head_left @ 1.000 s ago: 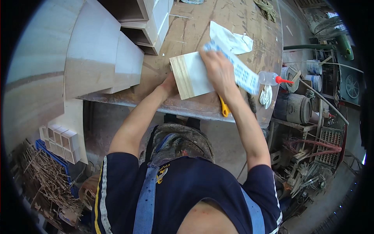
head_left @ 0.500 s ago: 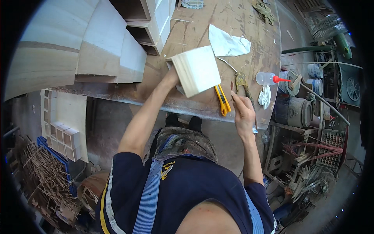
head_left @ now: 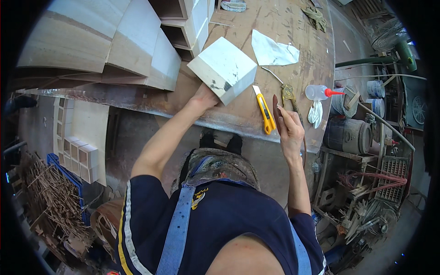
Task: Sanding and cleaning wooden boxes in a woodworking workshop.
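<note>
A small wooden box, painted partly white and with dark smudges on one face, is held up above the near edge of the table. My left hand grips it from below; its fingers are hidden behind or inside the box. My right hand is closed in a pinch on a thin reddish-brown sheet, which looks like sandpaper seen almost edge-on. Between the box and my right hand, a yellow utility knife lies on the table with its blade out, close to the sheet.
Larger pale wooden boxes crowd the table's left side. An air blow gun, a white cloth, a squeeze bottle with a red nozzle and a crumpled white glove lie to the right. Buckets stand beyond the table's right edge.
My left hand has turned the box, bringing a face with dark smudges into view. In my right hand, the brown sheet now shows more of its surface. The view has shifted slightly.
</note>
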Demonstrator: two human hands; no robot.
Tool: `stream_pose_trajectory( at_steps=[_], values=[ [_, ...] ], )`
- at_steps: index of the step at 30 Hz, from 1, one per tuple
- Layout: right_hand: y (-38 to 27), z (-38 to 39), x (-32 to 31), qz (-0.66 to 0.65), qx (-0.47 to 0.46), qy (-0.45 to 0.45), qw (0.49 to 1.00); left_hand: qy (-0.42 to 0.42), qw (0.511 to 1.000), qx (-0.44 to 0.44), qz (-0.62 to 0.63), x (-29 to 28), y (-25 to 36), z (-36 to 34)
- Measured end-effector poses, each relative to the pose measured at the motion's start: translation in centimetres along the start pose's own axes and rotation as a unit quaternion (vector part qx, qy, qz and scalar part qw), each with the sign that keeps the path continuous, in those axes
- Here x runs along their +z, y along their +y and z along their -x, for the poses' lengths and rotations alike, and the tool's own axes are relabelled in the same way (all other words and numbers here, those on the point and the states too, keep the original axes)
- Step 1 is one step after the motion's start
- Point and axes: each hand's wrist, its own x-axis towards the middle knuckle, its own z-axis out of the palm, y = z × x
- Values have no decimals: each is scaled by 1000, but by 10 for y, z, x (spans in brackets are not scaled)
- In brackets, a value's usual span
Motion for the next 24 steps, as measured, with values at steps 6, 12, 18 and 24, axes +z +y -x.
stream_pose_trajectory(
  at_steps=[6, 12, 18, 24],
  values=[
    [-8, -1, 10, -18, -6, -4, 1000, 8, 996, -53, 71, 11, -17, 10],
    [-12, -30, 43, 57, -107, 31, 992, 7, 986, -101, 136, 22, -23, 14],
    [-16, -32, 72, 165, -128, 5, 978, 122, 945, -145, 267, 49, -27, 30],
    [-8, -35, 67, 193, -117, -13, 974, -353, 917, -75, -172, -30, 106, 22]
  ],
)
